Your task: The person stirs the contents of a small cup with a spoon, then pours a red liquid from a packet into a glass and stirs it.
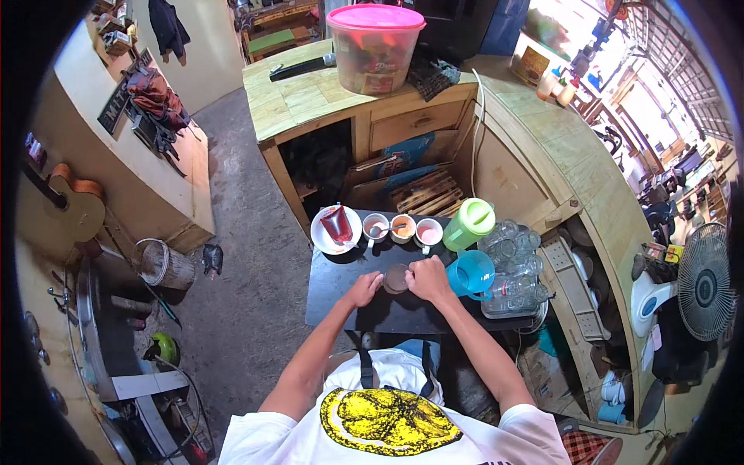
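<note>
A small round cup [395, 280], brownish inside, is on the dark low table [325, 298] between my two hands. My left hand [363, 290] is closed at the cup's left side. My right hand [428, 278] is closed at its right side; the fingertips of both are partly hidden. Just beyond stand a white cup [376, 223] with a spoon, a cup of orange contents [402, 227] and a cup of pink contents [428, 232]. To their left, a white bowl [316, 229] holds a dark red packet [336, 225]. A blue pitcher [473, 273] stands close to my right hand.
A green lidded pitcher [470, 222] and several glass mugs [511, 271] stand at the table's right. A wooden counter [302, 97] curves around behind, bearing a pink-lidded tub [374, 58]. On the floor at left are a bucket [167, 265] and a green gas cylinder [164, 349].
</note>
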`<state>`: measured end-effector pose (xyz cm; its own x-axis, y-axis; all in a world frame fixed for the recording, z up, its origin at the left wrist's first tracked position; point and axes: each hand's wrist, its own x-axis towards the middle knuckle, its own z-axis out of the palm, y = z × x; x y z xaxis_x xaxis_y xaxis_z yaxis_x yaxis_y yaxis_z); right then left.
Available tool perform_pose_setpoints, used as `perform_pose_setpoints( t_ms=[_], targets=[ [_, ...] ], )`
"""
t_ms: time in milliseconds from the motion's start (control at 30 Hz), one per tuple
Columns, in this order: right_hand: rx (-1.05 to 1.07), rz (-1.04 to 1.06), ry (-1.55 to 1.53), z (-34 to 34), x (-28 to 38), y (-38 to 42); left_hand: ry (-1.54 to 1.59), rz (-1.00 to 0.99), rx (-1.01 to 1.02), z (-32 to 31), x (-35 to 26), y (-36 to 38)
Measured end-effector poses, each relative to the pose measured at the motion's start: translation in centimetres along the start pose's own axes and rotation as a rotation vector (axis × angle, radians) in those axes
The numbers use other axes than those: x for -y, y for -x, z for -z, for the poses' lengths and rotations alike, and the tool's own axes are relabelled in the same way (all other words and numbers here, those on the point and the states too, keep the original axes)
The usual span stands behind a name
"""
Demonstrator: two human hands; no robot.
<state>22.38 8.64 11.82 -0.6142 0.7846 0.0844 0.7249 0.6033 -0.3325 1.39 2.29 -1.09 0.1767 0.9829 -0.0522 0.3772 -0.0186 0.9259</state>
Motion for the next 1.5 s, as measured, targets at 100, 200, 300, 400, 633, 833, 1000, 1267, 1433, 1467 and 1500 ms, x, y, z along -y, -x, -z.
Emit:
perform_pose_setpoints(
  t_ms=[100, 200, 300, 400, 633, 833, 1000, 1267, 1433, 1467, 1500],
  targets=[
    [-0.049, -0.048, -0.080, -0.7, -0.3, 0.0, -0.026, -0.021, -0.004, 0.0, 0.2, -0.1],
    [-0.120, -0.079, -0.026, -0.5, -0.3, -0.4, -0.021, -0.018, 0.000, 0.1, 0.1, -0.1],
    [-0.036, -0.058, 0.086, -0.1, -0.6, -0.2, -0.023, -0.022, -0.010, 0.0, 0.0, -0.1],
    [0.072, -0.026, 0.070, -0.5, -0.8, 0.0, -0.046, 0.014, 0.009, 0.1, 0.1, -0.1],
    [-0.038, -0.035, 0.044, -0.3, -0.2, -0.5, -0.026, -0.006, -0.007, 0.0, 0.3, 0.0],
    [0.044, 0.066, 0.026, -0.9, -0.6, 0.0, -0.011, -0.010, -0.022, -0.2, 0.3, 0.0],
    [-0.034, 0.007, 0.064, 0.0, 0.1, -0.5, -0.007, -0.012, -0.009, -0.2, 0.4, 0.0],
    [0.000, 0.066, -0.079, -1.1, -0.3, -0.1, -0.022, -0.025, -0.014, -0.2, 0.8, -0.1],
    [0.042, 0.030, 0.078, 0.4, 0.1, -0.4, -0.015, -0.027, -0.044, -0.3, 0.7, 0.0],
    [0.067, 0.029, 0.100, 0.5, 0.1, -0.2, -0.016, -0.017, -0.038, -0.3, 0.7, 0.0],
    [0.082, 0.052, 0.062, 0.3, -0.2, -0.1, -0.017, -0.008, -0.030, -0.4, 0.8, -0.1]
  ],
)
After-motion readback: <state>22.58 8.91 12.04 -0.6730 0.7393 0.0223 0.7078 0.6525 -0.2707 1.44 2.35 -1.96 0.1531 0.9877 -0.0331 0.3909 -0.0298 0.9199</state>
